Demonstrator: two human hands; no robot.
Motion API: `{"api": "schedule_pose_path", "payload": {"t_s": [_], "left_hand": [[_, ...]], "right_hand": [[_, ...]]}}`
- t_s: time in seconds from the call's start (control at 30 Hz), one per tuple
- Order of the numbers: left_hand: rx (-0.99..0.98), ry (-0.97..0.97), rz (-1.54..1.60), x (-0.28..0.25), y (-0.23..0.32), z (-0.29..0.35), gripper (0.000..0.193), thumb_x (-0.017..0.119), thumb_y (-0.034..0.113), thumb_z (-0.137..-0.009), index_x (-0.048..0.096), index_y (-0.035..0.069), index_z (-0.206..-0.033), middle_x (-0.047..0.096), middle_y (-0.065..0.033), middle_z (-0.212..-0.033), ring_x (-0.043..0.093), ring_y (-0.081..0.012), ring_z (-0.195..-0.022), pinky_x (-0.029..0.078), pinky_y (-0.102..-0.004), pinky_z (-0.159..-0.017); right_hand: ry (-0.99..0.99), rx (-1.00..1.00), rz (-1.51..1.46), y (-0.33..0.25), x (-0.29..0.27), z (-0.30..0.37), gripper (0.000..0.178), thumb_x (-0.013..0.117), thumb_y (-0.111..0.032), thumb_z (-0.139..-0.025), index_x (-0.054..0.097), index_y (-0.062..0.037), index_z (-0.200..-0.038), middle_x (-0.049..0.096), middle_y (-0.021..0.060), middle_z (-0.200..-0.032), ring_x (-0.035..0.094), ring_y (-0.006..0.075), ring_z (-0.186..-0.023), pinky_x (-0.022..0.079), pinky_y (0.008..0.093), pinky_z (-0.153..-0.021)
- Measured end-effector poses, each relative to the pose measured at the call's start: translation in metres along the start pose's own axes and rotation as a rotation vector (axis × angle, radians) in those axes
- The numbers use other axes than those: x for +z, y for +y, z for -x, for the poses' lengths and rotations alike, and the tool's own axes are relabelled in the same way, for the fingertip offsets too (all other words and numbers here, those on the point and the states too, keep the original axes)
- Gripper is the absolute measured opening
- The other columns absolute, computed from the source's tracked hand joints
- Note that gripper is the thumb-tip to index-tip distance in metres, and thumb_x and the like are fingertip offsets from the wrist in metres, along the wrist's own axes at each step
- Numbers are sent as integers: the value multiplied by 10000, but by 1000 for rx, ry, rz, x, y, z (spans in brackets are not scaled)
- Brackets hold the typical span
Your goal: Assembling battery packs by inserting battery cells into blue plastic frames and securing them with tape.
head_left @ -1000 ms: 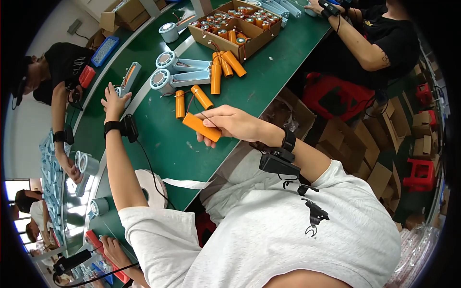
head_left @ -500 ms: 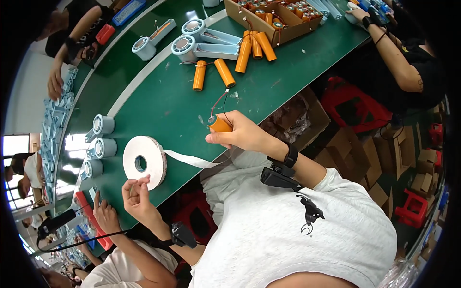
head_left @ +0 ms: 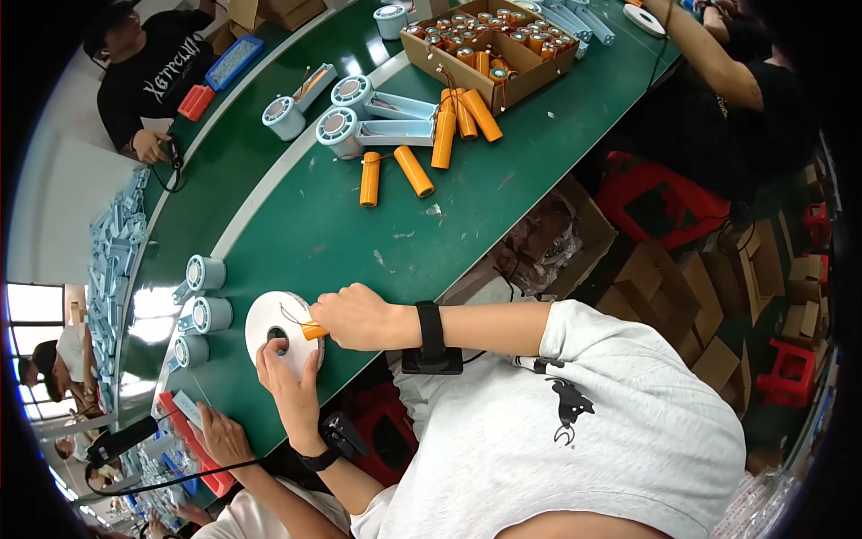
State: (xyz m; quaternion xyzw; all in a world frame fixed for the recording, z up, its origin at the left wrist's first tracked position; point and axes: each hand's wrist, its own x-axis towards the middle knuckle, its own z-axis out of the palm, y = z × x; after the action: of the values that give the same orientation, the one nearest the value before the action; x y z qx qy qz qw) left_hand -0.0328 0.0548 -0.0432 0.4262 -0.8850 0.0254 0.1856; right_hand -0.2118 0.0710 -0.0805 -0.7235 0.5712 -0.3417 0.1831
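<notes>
My right hand (head_left: 355, 316) is closed around an orange cylindrical battery (head_left: 313, 331). One end of it and thin wires show past my fingers, over the white tape roll (head_left: 260, 319). My left hand (head_left: 292, 386) lies against the near side of that roll, thumb and forefinger apart and curved beside its core. Whether my left fingertips pinch any tape cannot be made out. The roll rests flat on the green table (head_left: 359, 251). Loose orange batteries (head_left: 414, 172) lie farther off, next to light-blue fan housings with long handles (head_left: 395, 133).
An open cardboard box (head_left: 503, 85) of batteries stands at the far side. Several blue fan heads (head_left: 212, 315) line the left of the roll. At lower left, a co-worker's hand (head_left: 224, 438) is by a red tray (head_left: 205, 463). A red stool (head_left: 660, 202) stands beyond the table edge.
My right hand has moved left and nearer with the battery, up to the tape roll. My left hand has shifted onto the roll and its fingers have spread. The stretched tape strip no longer shows.
</notes>
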Motion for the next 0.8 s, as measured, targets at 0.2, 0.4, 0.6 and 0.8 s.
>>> {"api": "schedule_pose_path", "payload": {"t_s": [0.2,0.4,0.6,0.8], "left_hand": [[-589,80,538,5,2,7,251,555,45,-805,421,-19,-1007,436,-129,-966,425,-238,-911,341,-313,-865],[-263,57,526,14,16,15,408,643,90,-761,391,-36,-1056,451,-130,-994,436,-260,-915,327,-336,-891],[-167,-128,131,1,66,14,703,748,195,-676,316,-14,-1189,459,-171,-1132,397,-303,-992,273,-409,-946],[-165,-80,406,-19,55,-43,814,762,187,-667,256,36,-1287,486,-174,-1180,342,-328,-1145,262,-405,-982]], "right_hand": [[-61,-17,-164,5,-17,5,126,625,-53,-660,558,3,-752,592,159,-695,594,343,-640,475,414,-569],[-65,53,-244,4,-29,11,108,631,-44,-616,585,8,-699,609,187,-686,603,348,-638,476,421,-584],[-16,107,-584,10,-55,22,120,611,-31,-608,541,31,-683,566,175,-627,547,325,-549,426,379,-530],[112,90,-737,-3,-129,43,108,598,-19,-680,493,4,-687,439,76,-543,401,146,-492,350,296,-482]]}}
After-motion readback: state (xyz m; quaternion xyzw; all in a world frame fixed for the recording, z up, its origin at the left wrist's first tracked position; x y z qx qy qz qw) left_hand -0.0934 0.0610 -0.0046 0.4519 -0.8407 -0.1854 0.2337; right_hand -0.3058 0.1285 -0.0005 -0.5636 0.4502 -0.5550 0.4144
